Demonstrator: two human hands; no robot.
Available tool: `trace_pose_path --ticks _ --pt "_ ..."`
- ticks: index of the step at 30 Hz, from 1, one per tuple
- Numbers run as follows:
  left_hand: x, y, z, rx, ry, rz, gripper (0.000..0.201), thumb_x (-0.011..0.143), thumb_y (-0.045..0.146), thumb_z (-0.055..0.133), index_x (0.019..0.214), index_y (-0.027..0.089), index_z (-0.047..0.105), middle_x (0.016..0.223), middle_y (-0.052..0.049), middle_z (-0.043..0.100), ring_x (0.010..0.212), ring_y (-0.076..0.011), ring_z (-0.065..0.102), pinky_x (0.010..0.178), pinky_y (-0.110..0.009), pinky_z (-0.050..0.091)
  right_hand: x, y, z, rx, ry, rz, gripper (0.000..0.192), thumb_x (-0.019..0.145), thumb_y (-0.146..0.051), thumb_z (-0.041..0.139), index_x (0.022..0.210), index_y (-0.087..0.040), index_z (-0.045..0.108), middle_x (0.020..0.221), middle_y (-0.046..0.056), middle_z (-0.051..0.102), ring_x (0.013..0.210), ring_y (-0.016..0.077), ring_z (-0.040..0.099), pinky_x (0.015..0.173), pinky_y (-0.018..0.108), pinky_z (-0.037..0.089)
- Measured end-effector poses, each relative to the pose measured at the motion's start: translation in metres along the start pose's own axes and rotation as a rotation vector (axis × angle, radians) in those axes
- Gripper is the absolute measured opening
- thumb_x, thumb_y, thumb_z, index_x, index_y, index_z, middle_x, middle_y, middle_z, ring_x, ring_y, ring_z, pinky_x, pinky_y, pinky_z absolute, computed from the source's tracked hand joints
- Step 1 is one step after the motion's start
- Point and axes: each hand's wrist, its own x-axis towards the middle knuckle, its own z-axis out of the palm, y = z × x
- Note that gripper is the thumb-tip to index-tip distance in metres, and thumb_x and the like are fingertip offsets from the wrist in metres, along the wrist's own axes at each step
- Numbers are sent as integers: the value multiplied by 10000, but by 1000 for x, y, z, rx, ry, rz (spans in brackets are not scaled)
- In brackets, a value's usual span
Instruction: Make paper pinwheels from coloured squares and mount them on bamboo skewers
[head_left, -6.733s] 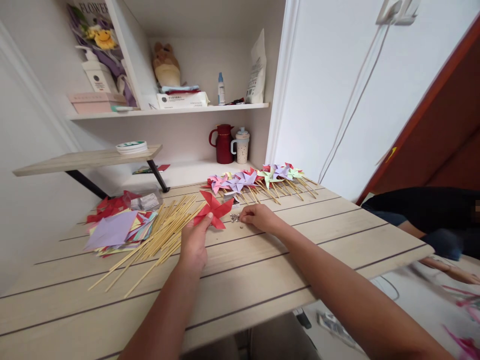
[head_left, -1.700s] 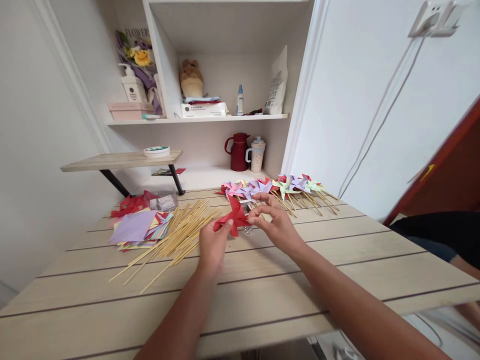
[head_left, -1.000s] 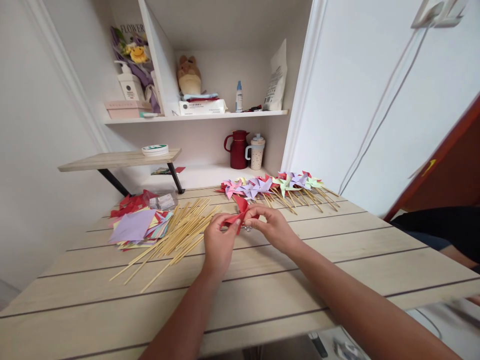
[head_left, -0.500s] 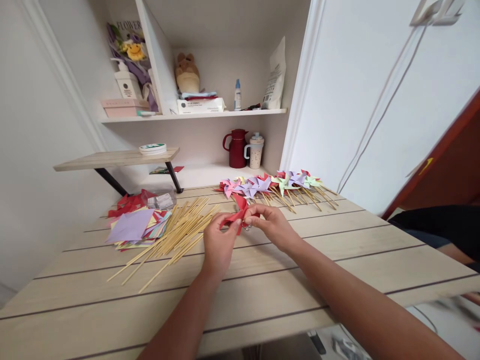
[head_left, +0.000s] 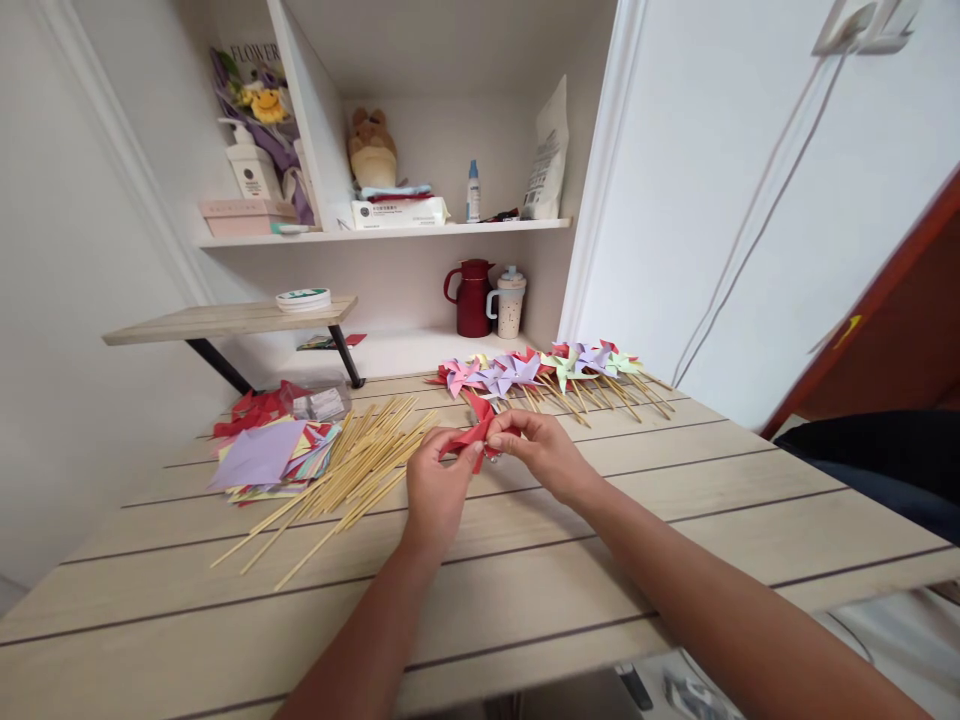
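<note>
A red paper pinwheel (head_left: 480, 408) with folded blades is held between my two hands above the table. My left hand (head_left: 436, 490) pinches its lower left side between thumb and fingers. On the other side, my right hand (head_left: 546, 455) is closed, thumb and fingertips pressed at the pinwheel's middle. Small shiny bits show just under the right fingertips; I cannot make out what they are. To the left of my left hand lies a loose pile of thin wooden sticks (head_left: 367, 460). Finished-looking pinwheels on sticks (head_left: 510, 374), pink, purple, green and red, lie beyond my hands.
Stacked coloured paper sheets (head_left: 259, 455) lie at the left by a clear plastic box (head_left: 322, 402). A small wooden stand (head_left: 225, 320) is behind them. A dark red jug (head_left: 474, 300) and a cup (head_left: 511, 305) stand at the back. Dark clothing (head_left: 862, 465) shows at the right.
My hands keep nearly the same grip on the red pinwheel, whose upper blade sits slightly lower and further left. At the right edge, another person's bare skin has gone out of sight.
</note>
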Motion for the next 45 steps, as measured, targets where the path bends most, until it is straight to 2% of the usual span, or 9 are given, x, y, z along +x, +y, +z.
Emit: trace_pose_path --ticks 13,20,27,33,36,41,45 --pt "-3 1 3 -24 0 -54 69 757 248 722 773 186 748 780 -31 701 765 -179 634 750 -289 487 2 4 0 38 61 3 246 778 -412 783 760 -193 672 727 7 678 699 169 638 734 345 530" --pt "-5 -8 7 -221 26 -241 196 726 289 774 874 161 769 846 -56 764 791 -191 677 770 -308 519 2 2 1 -60 112 -11 181 777 -359 761 749 -195 691 724 10 687 694 170 620 723 340 510" --pt "-7 -7 10 -408 30 -364 268 687 276 809 924 156 780 930 -75 786 875 -203 713 856 -332 535 -1 -2 3 -153 63 -73 153 849 -319 667 745 -207 654 726 -1 652 706 166 584 712 315 475" --pt "-5 -10 9 -413 61 -353 225 681 265 820 873 158 770 896 -59 779 853 -184 700 860 -326 525 0 1 3 -62 19 -57 203 861 -368 672 749 -205 623 752 4 611 733 167 550 729 320 470" --pt "-5 -11 9 -397 68 -340 212 681 269 817 856 160 766 871 -53 773 833 -183 693 834 -321 526 0 -1 3 -54 15 -81 248 854 -396 681 709 -207 614 846 31 629 796 183 563 761 337 488" --pt "-5 -12 8 -377 82 -328 210 673 285 823 834 165 759 850 -47 766 809 -175 686 812 -313 525 0 -2 2 -88 66 -79 219 808 -394 732 711 -206 675 1118 74 650 1040 242 599 896 392 494" --pt "-4 -10 8 -351 96 -322 183 672 267 815 813 165 759 833 -42 762 785 -170 679 792 -305 525 1 1 0 -119 73 -91 177 807 -366 749 721 -219 703 1141 69 658 1143 257 594 1030 429 428"
